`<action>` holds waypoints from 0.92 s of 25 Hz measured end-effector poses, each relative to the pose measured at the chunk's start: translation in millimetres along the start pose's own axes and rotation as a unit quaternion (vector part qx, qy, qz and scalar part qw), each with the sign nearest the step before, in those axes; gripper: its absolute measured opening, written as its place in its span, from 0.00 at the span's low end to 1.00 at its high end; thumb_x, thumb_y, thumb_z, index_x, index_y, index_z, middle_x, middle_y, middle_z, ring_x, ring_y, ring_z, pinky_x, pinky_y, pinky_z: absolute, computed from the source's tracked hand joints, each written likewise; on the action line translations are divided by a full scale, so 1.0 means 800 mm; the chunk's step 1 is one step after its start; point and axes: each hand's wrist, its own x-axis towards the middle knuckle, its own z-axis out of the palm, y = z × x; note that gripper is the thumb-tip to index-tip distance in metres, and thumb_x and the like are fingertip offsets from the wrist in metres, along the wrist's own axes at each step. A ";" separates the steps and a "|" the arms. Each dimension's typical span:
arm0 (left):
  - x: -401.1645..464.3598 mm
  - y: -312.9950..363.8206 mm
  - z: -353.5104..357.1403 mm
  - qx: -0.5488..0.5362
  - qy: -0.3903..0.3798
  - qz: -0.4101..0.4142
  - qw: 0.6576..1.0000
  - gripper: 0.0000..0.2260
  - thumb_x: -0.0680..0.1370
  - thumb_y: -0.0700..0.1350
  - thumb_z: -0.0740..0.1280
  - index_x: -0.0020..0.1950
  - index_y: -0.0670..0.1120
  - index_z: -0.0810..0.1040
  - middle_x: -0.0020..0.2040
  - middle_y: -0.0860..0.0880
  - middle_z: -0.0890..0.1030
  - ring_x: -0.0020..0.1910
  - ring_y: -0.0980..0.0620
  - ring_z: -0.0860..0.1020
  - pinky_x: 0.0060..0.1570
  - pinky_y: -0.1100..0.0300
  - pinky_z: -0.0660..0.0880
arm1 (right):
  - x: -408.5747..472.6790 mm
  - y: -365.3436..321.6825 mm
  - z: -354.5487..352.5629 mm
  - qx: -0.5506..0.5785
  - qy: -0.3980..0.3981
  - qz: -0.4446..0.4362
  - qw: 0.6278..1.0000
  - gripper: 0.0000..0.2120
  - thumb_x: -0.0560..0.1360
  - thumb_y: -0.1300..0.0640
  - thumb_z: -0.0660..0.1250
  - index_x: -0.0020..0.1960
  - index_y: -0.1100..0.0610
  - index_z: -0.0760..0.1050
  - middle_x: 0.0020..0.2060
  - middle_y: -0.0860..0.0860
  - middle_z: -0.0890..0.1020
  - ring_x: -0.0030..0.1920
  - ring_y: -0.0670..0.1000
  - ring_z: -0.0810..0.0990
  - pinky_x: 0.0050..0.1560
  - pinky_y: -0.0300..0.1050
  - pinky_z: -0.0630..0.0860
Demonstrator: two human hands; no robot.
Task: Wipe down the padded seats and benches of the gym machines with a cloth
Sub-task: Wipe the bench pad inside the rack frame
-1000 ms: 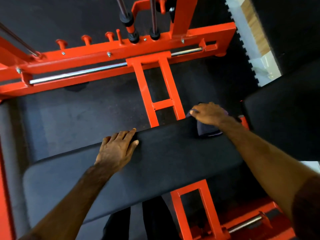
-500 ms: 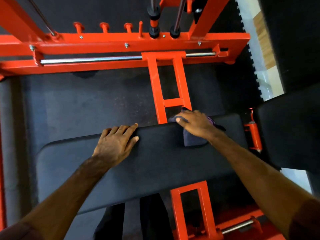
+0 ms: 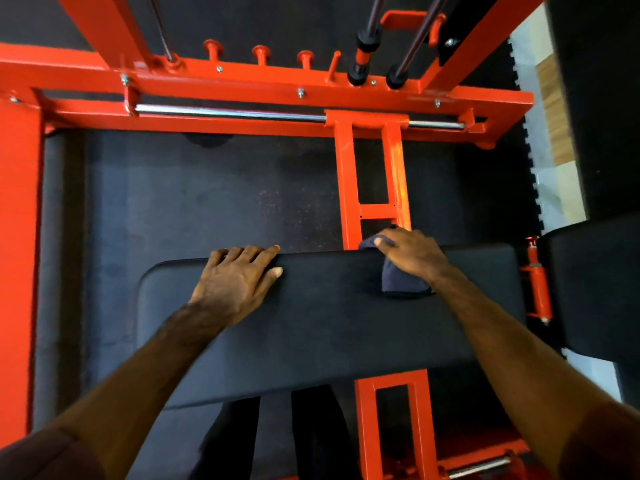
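A dark blue cloth (image 3: 398, 278) is held under the right hand (image 3: 414, 256); its grip is curled over the bunched fabric, which is pressed onto the far edge of the black padded bench (image 3: 329, 323), right of the middle. The left hand (image 3: 239, 282) is laid flat on the same pad further left, its grip spread and relaxed, with the fingertips draped over the far edge. The pad is carried on an orange steel frame (image 3: 372, 188), whose crossbeam holds a chrome rod (image 3: 228, 113). Dark rubber floor (image 3: 214, 202) is seen beyond the pad
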 end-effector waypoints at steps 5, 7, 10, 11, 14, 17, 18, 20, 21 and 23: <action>-0.020 -0.037 -0.001 0.001 0.022 -0.029 0.999 0.25 0.86 0.64 0.48 0.75 0.56 0.73 0.65 0.52 0.82 0.62 0.45 0.80 0.64 0.47 0.70 | -0.010 -0.108 0.038 -0.014 0.035 -0.013 0.999 0.18 0.84 0.45 0.55 0.67 0.42 0.79 0.71 0.50 0.78 0.67 0.63 0.75 0.71 0.58 0.69; -0.026 -0.048 -0.001 0.001 0.025 -0.036 0.999 0.25 0.86 0.64 0.49 0.74 0.56 0.74 0.64 0.52 0.82 0.61 0.44 0.80 0.64 0.46 0.70 | -0.015 -0.135 0.047 -0.003 0.032 -0.070 0.997 0.18 0.84 0.43 0.53 0.67 0.38 0.78 0.70 0.48 0.78 0.67 0.61 0.76 0.70 0.58 0.70; -0.037 -0.067 -0.005 -0.004 0.029 -0.047 0.998 0.25 0.86 0.64 0.48 0.74 0.55 0.74 0.64 0.51 0.82 0.61 0.44 0.80 0.64 0.45 0.71 | -0.006 -0.112 0.025 -0.003 -0.013 -0.020 1.000 0.20 0.83 0.40 0.50 0.68 0.35 0.76 0.72 0.46 0.77 0.68 0.60 0.76 0.71 0.61 0.70; -0.042 -0.074 -0.007 -0.006 0.029 -0.053 0.998 0.25 0.86 0.64 0.49 0.73 0.55 0.75 0.64 0.51 0.82 0.62 0.44 0.80 0.64 0.44 0.71 | -0.003 -0.105 0.022 -0.005 -0.015 0.025 1.000 0.20 0.83 0.41 0.51 0.68 0.37 0.76 0.72 0.48 0.77 0.69 0.61 0.76 0.72 0.61 0.70; -0.053 -0.088 -0.008 -0.009 0.033 -0.069 0.997 0.25 0.86 0.64 0.48 0.73 0.55 0.74 0.64 0.51 0.82 0.63 0.44 0.79 0.65 0.44 0.70 | -0.008 -0.140 0.036 -0.040 0.017 0.049 0.998 0.20 0.84 0.43 0.53 0.69 0.43 0.77 0.72 0.52 0.77 0.69 0.65 0.74 0.72 0.62 0.68; -0.055 -0.091 -0.008 -0.012 0.028 -0.069 0.997 0.25 0.86 0.64 0.47 0.74 0.55 0.73 0.65 0.51 0.81 0.64 0.44 0.79 0.66 0.44 0.70 | -0.024 -0.201 0.057 -0.015 0.033 -0.070 0.997 0.17 0.86 0.44 0.55 0.69 0.44 0.77 0.71 0.51 0.77 0.68 0.64 0.74 0.70 0.58 0.68; -0.055 -0.091 -0.010 -0.017 0.023 -0.071 0.997 0.25 0.86 0.64 0.47 0.74 0.56 0.73 0.66 0.52 0.81 0.64 0.45 0.78 0.66 0.44 0.70 | -0.025 -0.203 0.057 -0.007 0.034 -0.093 0.995 0.17 0.86 0.43 0.55 0.68 0.43 0.76 0.71 0.50 0.77 0.68 0.63 0.75 0.69 0.58 0.69; -0.059 -0.097 -0.012 -0.033 0.026 -0.082 0.996 0.25 0.86 0.64 0.47 0.73 0.56 0.74 0.66 0.52 0.81 0.64 0.45 0.78 0.64 0.45 0.71 | -0.017 -0.186 0.046 -0.001 0.010 -0.083 0.997 0.17 0.86 0.42 0.53 0.68 0.41 0.75 0.71 0.48 0.77 0.69 0.61 0.75 0.69 0.58 0.70; -0.065 -0.102 -0.013 -0.042 0.032 -0.088 0.995 0.25 0.86 0.64 0.48 0.73 0.56 0.74 0.66 0.53 0.80 0.65 0.45 0.77 0.63 0.45 0.72 | -0.014 -0.174 0.041 -0.007 -0.002 -0.053 0.999 0.17 0.86 0.41 0.53 0.68 0.41 0.75 0.71 0.49 0.77 0.70 0.61 0.75 0.69 0.58 0.70; -0.076 -0.113 -0.017 -0.063 0.038 -0.100 0.992 0.25 0.85 0.64 0.48 0.73 0.55 0.74 0.67 0.53 0.79 0.66 0.45 0.76 0.62 0.44 0.73 | -0.015 -0.172 0.038 -0.027 0.004 0.007 1.000 0.18 0.86 0.42 0.53 0.69 0.43 0.75 0.72 0.51 0.76 0.69 0.64 0.74 0.70 0.60 0.68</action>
